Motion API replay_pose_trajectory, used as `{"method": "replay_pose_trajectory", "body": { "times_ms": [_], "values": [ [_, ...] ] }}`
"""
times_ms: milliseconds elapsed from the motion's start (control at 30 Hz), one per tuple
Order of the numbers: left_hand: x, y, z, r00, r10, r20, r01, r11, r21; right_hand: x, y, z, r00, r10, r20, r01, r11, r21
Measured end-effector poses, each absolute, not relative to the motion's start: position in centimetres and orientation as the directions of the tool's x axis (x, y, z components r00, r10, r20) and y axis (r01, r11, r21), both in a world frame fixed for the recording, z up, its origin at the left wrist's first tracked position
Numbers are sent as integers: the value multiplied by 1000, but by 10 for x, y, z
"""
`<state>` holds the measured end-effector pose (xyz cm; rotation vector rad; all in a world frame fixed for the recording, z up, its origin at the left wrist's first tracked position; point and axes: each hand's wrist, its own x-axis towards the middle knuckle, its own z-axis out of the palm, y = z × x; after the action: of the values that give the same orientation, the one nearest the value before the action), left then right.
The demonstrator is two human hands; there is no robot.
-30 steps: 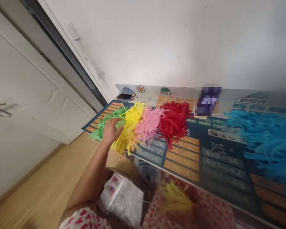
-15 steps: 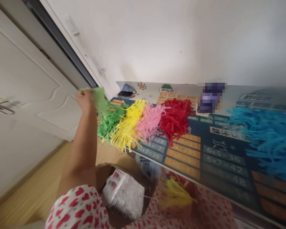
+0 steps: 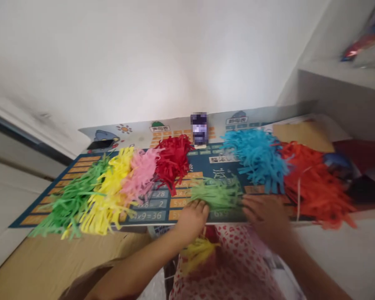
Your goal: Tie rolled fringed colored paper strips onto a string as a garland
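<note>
Both hands on a green paper fringe [image 3: 215,193], grip too blurred to call open or closed. Left hand [image 3: 192,218] at the fringe's lower left edge, fingers [image 3: 197,206] lying against the strips. Right hand [image 3: 264,216] at its lower right edge, fingers [image 3: 248,202] spread. Fringe flat on a printed multiplication-table mat [image 3: 156,216], near the front edge, between the hands. Just behind and right, a blue fringe [image 3: 256,158], overlapping an orange-red fringe [image 3: 312,183]. Farther left, overlapping in a row: red fringe [image 3: 173,160], pink fringe [image 3: 140,171], yellow fringe [image 3: 108,204], second green fringe [image 3: 70,200]. Below the mat edge, small yellow fringe [image 3: 196,254] on red-heart fabric [image 3: 234,266].
</note>
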<state>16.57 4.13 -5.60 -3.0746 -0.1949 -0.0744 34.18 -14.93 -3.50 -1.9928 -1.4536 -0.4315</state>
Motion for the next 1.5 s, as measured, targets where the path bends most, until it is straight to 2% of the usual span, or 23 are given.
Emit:
{"method": "replay_pose_trajectory", "body": {
  "times_ms": [133,267,333,400,433,500,567,600,633,667,700,767,833,933,1033,1133,1200,1233,1300,1367,1400,1500],
  "values": [
    [168,39,-48,960,278,-19,277,-960,-28,298,-137,-41,249,771,587,924,-8,-381],
    [167,38,-35,895,444,39,442,-896,38,284,-112,-46,158,856,491,921,51,-386],
    [159,42,-37,868,489,84,471,-865,170,285,-99,-52,148,905,399,937,0,-348],
    [143,53,-46,777,606,173,517,-770,375,288,-90,-60,188,923,336,949,-83,-304],
    [133,60,-51,683,696,223,536,-685,494,289,-87,-64,214,922,324,951,-121,-284],
    [111,73,-59,382,876,295,522,-467,714,294,-85,-70,235,913,334,955,-153,-253],
    [94,79,-62,57,938,342,469,-328,820,298,-86,-74,215,908,359,964,-139,-225],
    [90,77,-61,-16,920,392,467,-339,816,300,-86,-75,198,909,367,969,-125,-214],
    [90,72,-58,10,885,466,486,-412,771,301,-86,-74,185,910,371,972,-114,-205],
    [94,66,-55,140,832,536,503,-526,686,302,-86,-73,177,910,374,974,-109,-196],
    [101,57,-51,357,742,568,476,-667,573,303,-85,-72,174,910,376,976,-108,-190],
    [123,40,-45,771,463,438,282,-864,416,305,-84,-68,174,902,395,977,-108,-185],
    [146,29,-42,920,287,268,177,-912,369,306,-84,-65,176,891,419,977,-108,-182],
    [168,32,-40,955,285,79,249,-920,304,308,-89,-64,169,889,425,979,-103,-175],
    [168,59,-36,887,461,21,444,-866,231,310,-95,-67,174,883,437,978,-102,-184],
    [153,86,-30,657,743,127,718,-668,193,311,-100,-66,187,866,463,973,-98,-210],
    [144,87,-28,472,838,274,821,-531,210,311,-101,-64,194,861,471,969,-91,-232],
    [141,81,-28,457,825,332,808,-541,231,311,-101,-63,192,861,471,967,-84,-242],
    [140,60,-31,633,682,366,634,-728,261,311,-98,-62,172,865,472,966,-55,-251],
    [144,37,-37,845,446,294,375,-887,268,313,-95,-63,139,868,477,971,-24,-240],
    [147,29,-41,883,388,265,318,-909,270,315,-95,-64,126,870,476,973,-15,-230],
    [149,26,-55,888,386,250,321,-910,263,327,-98,-64,116,892,437,979,-29,-201]
  ]
}}
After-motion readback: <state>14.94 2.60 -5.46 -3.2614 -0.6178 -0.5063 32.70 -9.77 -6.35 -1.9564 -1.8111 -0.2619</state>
